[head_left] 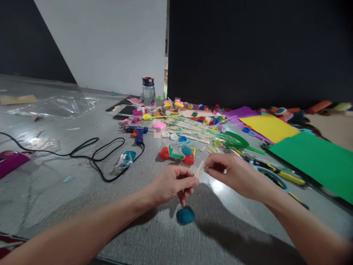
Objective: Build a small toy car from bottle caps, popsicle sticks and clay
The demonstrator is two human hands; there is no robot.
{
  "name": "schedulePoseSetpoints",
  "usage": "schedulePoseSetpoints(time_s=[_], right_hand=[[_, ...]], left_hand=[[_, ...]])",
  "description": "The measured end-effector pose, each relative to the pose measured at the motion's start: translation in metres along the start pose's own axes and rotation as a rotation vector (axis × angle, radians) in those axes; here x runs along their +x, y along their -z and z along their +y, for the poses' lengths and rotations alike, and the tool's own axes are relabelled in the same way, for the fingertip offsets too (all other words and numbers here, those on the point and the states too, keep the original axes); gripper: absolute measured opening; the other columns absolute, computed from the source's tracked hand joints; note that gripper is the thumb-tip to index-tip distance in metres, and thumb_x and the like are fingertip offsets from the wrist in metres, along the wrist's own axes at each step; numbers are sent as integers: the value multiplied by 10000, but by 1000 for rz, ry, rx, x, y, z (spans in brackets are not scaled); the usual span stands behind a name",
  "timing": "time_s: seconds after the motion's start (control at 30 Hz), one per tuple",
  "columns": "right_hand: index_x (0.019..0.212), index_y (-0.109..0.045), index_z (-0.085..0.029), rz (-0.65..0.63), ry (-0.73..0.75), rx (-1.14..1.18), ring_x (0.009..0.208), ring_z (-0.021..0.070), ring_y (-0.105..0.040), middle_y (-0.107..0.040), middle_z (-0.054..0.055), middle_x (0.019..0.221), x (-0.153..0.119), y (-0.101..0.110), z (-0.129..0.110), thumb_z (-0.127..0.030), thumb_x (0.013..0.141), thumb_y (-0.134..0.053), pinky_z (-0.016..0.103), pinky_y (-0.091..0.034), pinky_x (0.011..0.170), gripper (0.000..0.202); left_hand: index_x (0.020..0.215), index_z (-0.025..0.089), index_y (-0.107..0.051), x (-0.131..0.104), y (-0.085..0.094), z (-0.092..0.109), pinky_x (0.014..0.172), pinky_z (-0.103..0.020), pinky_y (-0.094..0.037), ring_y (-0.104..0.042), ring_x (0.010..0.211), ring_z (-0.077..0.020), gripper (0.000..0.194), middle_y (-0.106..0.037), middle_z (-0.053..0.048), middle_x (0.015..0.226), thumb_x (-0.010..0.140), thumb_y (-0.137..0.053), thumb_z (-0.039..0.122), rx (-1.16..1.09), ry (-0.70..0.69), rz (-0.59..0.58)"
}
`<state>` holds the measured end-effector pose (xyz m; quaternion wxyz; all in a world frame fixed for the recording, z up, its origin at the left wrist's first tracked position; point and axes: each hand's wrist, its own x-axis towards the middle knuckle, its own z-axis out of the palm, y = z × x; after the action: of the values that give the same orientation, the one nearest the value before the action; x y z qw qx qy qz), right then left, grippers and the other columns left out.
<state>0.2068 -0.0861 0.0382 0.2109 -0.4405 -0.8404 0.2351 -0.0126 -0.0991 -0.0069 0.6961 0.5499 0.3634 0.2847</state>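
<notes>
My left hand (178,182) pinches a few short thin wooden sticks (199,169) between thumb and fingers, their tips pointing up and right. Close by on the right, my right hand (226,167) has its fingertips pressed together beside the stick tips; whatever is in them is too small to make out. Below my left hand a flattened lump of teal modelling clay (185,215) lies on the grey table (154,239). Just beyond both hands stands a small toy car (176,156) with red wheels, a green strip and a teal blob on it.
A blue glue gun (139,133) with a black cord (93,158) lies left, near wrapped teal clay (127,159). Behind are many sticks (187,127), bottle caps and a water bottle (149,94). Scissors (270,175) and green sheets (317,162) are right; a magenta tool (12,162) is far left.
</notes>
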Motion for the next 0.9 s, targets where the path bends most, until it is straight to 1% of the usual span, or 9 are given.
schedulePoseSetpoints(time_s=[0.07, 0.17, 0.27, 0.37, 0.53, 0.63, 0.73, 0.83, 0.9], right_hand=[[804, -646, -206, -18, -43, 95, 614, 128, -503, -615, -11, 694, 0, 1, -2, -259, 924, -590, 262, -386, 556, 142], [790, -649, -198, -99, -67, 286, 606, 121, -523, -603, -3, 698, 0, -4, -5, -293, 926, -586, 250, -410, 547, 178], [761, -637, -192, -146, -143, 502, 545, 106, -503, -569, -13, 638, 3, -12, -3, -355, 908, -623, 228, -390, 482, 220], [783, -655, -183, -210, -211, 719, 517, 100, -502, -571, -12, 614, 6, -18, 3, -437, 885, -668, 209, -372, 440, 274], [741, -623, -175, -265, -242, 877, 495, 86, -497, -568, -14, 612, 7, -22, 7, -516, 885, -671, 193, -341, 412, 373], [737, -619, -176, -246, -246, 865, 484, 83, -464, -554, -19, 602, 8, -25, 6, -527, 859, -694, 197, -309, 406, 379], [726, -630, -180, -187, -218, 736, 482, 83, -408, -514, -36, 566, 7, -28, 5, -478, 850, -710, 211, -286, 428, 332], [727, -656, -191, -68, -73, 508, 577, 111, -478, -581, -11, 641, 5, -28, 0, -366, 903, -656, 240, -361, 527, 248], [734, -663, -203, 11, 42, 309, 639, 129, -527, -630, 0, 696, 4, -26, -4, -296, 929, -624, 261, -390, 592, 220]], left_hand=[[702, 150, -590, 0, -1, -1, 416, -191, -479, -507, 445, -68, 261, -573, 32, 593, 801, -701, 365, 22, -14, 18], [684, 150, -588, -1, -3, -1, 408, -183, -461, -502, 448, -66, 257, -572, 31, 593, 809, -691, 349, 78, -30, 29], [664, 151, -581, -2, -4, -1, 403, -177, -450, -502, 450, -64, 264, -573, 30, 590, 819, -683, 340, 110, -26, 28], [704, 147, -613, -2, -3, -2, 401, -179, -454, -494, 445, -64, 255, -574, 31, 587, 810, -699, 363, 90, -20, 36], [740, 144, -618, 0, 0, -3, 391, -185, -461, -502, 435, -67, 276, -585, 28, 596, 807, -706, 398, 60, -18, 43], [745, 144, -621, 0, -1, -2, 389, -177, -458, -502, 444, -66, 236, -577, 32, 593, 817, -691, 358, 76, -13, 54], [712, 148, -604, -1, -2, -1, 389, -169, -450, -498, 450, -65, 213, -572, 32, 587, 828, -668, 315, 113, 1, 65], [699, 157, -583, 1, -1, -1, 387, -184, -466, -509, 452, -75, 222, -586, 26, 590, 821, -671, 321, 105, 39, 55], [706, 161, -579, 2, 0, -1, 391, -199, -485, -518, 452, -82, 255, -588, 27, 590, 811, -693, 363, 82, 55, 34]])
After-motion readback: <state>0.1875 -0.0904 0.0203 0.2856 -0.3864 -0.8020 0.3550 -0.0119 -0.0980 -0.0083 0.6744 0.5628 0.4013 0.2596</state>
